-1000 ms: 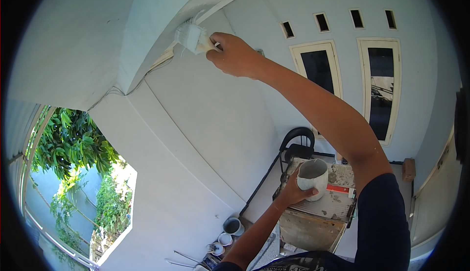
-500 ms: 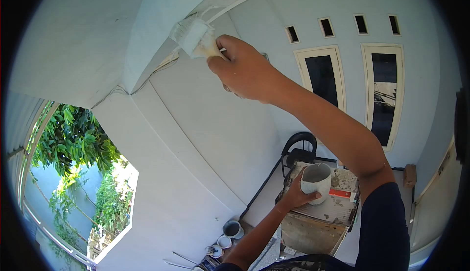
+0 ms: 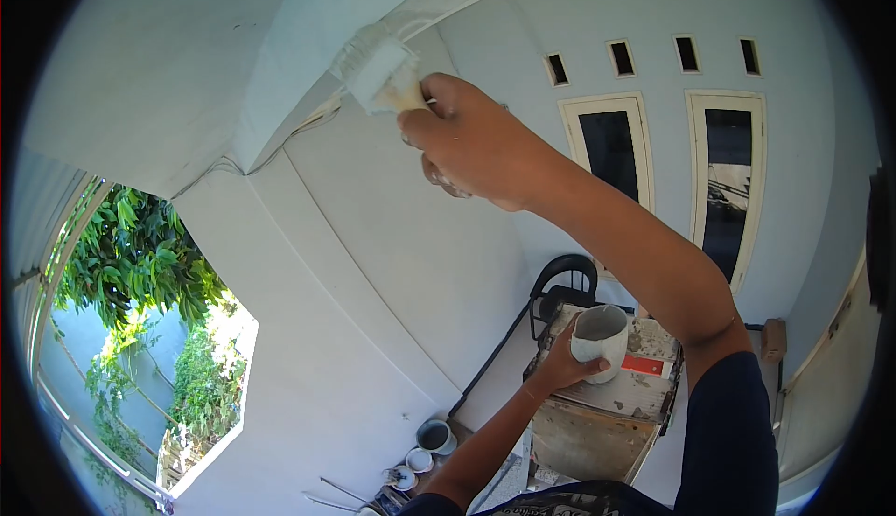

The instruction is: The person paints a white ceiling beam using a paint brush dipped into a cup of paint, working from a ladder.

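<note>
My right hand [image 3: 467, 138] is raised and closed round the handle of a wide paintbrush [image 3: 381, 70]. The bristles, coated in pale paint, touch the underside edge of the beam [image 3: 313, 35]. Lower down, my left hand [image 3: 564, 364] is wrapped round the side of a whitish paint-smeared container [image 3: 600, 341], held upright with its mouth facing up. Its inside looks grey; the paint level cannot be made out.
Beneath the container stands a worn, stained table [image 3: 597, 437] with a red and white object [image 3: 644, 366]. A black chair [image 3: 565, 278] is behind it. Buckets [image 3: 436, 437] sit by the wall. Thin wires [image 3: 219, 169] run along the beam. Windows [image 3: 611, 147] are at the right.
My right hand and the brush have shifted slightly right and down in view. The view itself has moved a little. My left hand still holds the container.
</note>
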The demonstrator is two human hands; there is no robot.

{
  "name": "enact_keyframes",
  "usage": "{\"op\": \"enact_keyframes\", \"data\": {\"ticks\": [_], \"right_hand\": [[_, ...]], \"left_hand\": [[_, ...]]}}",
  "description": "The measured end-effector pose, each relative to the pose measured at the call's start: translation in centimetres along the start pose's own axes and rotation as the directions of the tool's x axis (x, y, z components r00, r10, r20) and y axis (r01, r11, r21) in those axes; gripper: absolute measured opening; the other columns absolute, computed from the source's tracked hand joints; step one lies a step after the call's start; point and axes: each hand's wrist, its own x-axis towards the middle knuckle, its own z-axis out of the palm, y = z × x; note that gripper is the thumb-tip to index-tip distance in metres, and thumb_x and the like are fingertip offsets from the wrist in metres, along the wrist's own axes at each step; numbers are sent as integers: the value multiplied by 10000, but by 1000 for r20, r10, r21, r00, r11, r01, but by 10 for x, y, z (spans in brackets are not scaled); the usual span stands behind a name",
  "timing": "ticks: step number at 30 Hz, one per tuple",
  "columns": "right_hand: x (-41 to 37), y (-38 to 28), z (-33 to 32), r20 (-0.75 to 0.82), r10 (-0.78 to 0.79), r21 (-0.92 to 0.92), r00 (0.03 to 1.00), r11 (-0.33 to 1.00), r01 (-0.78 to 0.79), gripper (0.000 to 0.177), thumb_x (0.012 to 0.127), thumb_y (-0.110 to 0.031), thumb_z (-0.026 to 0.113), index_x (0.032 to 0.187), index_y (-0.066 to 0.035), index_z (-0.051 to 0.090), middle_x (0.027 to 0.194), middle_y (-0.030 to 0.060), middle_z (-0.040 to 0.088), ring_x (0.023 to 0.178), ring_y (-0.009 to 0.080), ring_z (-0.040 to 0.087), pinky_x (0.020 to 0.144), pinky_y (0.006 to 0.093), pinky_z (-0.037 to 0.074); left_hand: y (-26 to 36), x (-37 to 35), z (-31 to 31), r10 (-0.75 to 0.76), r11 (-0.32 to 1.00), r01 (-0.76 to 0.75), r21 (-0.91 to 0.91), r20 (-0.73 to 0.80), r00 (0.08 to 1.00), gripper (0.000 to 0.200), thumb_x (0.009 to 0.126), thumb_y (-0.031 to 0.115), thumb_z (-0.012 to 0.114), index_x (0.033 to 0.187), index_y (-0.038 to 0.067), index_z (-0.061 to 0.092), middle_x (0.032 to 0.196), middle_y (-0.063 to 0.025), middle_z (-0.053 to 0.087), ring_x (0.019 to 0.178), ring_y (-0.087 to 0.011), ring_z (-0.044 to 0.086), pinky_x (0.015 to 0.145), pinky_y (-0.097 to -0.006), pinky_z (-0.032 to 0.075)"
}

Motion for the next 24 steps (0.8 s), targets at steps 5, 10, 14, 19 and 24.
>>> {"op": "enact_keyframes", "data": {"ticks": [5, 10, 14, 19, 24], "right_hand": [[30, 10, -15, -43, 95, 146, 995, 985, -88, 151, 924, -113, 511, 977, 23, 472, 759, 44, 470, 543, 102, 417, 426, 281, 303], [25, -15, 9, -62, 3, -106, 998, 994, -9, 97, 910, -90, 493, 935, 1, 474, 758, 34, 451, 533, 105, 424, 434, 280, 327], [4, 4, 11, -75, -12, -8, 997, 1000, 11, 88, 911, -87, 494, 911, -3, 469, 759, 40, 459, 518, 108, 415, 441, 277, 331], [40, -13, -4, -128, 98, 113, 987, 990, -84, 82, 928, -85, 514, 929, -14, 473, 774, 37, 471, 528, 104, 404, 427, 279, 309], [9, 0, 16, -140, -8, 27, 990, 1000, 12, 106, 928, -101, 553, 898, -38, 474, 786, 29, 477, 554, 88, 411, 425, 271, 302]], "left_hand": [[-2, 2, -1, 4, 1000, -4, -22, -3, 1000, 847, 746, 365, 907, 1395, 42, 467, 1296, -98, 587, 1230, -209, 545, 1063, -372, 422], [1, 1, -3, -16, 1000, 15, 27, 25, 1000, 945, 719, 382, 925, 1444, 32, 430, 1374, -101, 550, 1290, -215, 511, 1102, -387, 400], [0, 1, -3, -17, 1000, 18, -22, 30, 999, 917, 725, 365, 923, 1432, 37, 439, 1359, -96, 553, 1278, -211, 513, 1090, -381, 407], [2, 0, -1, -25, 998, 26, -61, 27, 999, 908, 731, 356, 921, 1431, 40, 435, 1350, -94, 553, 1272, -207, 513, 1086, -378, 410], [4, 0, -2, 3, 1000, -2, -19, 27, 1000, 918, 729, 369, 922, 1431, 34, 434, 1355, -104, 556, 1272, -212, 519, 1083, -382, 416]]}}
